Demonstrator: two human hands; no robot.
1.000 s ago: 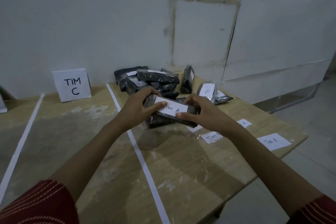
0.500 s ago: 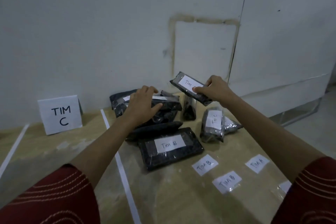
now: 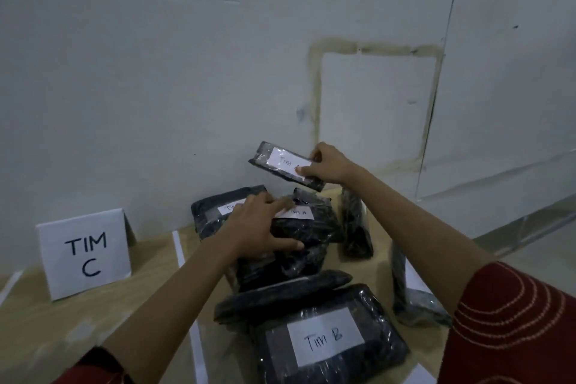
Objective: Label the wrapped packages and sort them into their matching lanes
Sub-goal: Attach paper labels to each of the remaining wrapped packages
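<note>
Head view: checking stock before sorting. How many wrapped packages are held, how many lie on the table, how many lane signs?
Held package: 1
Packages on table: 6 distinguishable
TIM C sign: 1
Total: 8

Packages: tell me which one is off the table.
The small package pinched in the right hand, held up before the wall. The rest lie or stand on the table; the left hand presses one.

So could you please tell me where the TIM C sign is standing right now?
In the head view the TIM C sign stands at the left, against the wall, left of the white tape line and the pile of black packages.
</note>
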